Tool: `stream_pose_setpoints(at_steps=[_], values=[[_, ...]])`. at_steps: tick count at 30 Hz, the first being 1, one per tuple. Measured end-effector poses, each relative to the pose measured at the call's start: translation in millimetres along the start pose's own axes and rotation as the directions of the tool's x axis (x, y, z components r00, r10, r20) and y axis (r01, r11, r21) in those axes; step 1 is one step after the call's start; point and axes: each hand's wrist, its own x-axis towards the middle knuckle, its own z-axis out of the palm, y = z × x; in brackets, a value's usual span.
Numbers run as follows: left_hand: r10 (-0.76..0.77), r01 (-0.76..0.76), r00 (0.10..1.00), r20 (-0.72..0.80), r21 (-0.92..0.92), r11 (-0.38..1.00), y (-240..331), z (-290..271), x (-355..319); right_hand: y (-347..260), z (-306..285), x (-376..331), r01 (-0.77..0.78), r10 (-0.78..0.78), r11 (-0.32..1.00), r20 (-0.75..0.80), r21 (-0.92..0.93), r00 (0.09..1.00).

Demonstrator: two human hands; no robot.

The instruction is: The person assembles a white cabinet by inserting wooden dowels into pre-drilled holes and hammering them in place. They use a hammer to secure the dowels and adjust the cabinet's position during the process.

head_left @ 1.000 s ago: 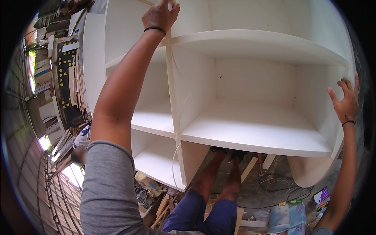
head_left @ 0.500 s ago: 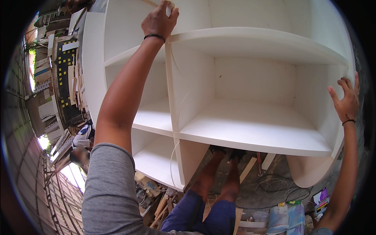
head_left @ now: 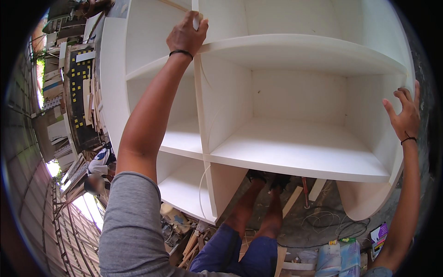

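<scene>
A large white shelf unit (head_left: 295, 173) with several open compartments and curved shelf edges stands in front of me. At the upper middle, my left hand (head_left: 187, 34) is closed round the front edge of its upright divider (head_left: 200, 101). A thin pale strip (head_left: 201, 189) curves loosely beside that divider, lower down. My right hand (head_left: 405, 115) rests at the front edge of the right side panel (head_left: 397, 159), its fingers spread apart and its thumb toward the inside. Both wrists wear a dark band.
My feet (head_left: 277, 182) are under the unit's lower shelf, beside wood offcuts (head_left: 293, 201) and a red rod (head_left: 305, 193). Cables (head_left: 323, 221) and plastic-wrapped packs (head_left: 339, 258) lie on the floor. Scrap wood (head_left: 191, 242) is piled lower left. Another person (head_left: 99, 166) is at the left.
Both hands keep their places on the unit. The view has shifted slightly, and my left hand sits a little lower in the picture.
</scene>
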Motion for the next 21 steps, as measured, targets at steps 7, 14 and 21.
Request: stream_pose_setpoints(at_steps=[7,14,21], values=[[-0.042,0.042,0.999,0.034,-0.015,0.999,3.5,-3.9,-3.7,-5.2,-9.3,0.5,0.004,-0.004,0.999,0.004,0.045,1.000],[-0.046,0.046,0.999,0.020,-0.032,0.998,4.1,-3.8,-6.9,-4.8,-7.7,0.5,0.007,-0.007,0.998,-0.010,0.068,1.000],[-0.054,0.054,0.998,0.011,-0.051,0.997,5.2,-3.4,-8.9,-6.5,-11.5,0.6,0.007,-0.007,0.997,-0.009,0.076,1.000]])
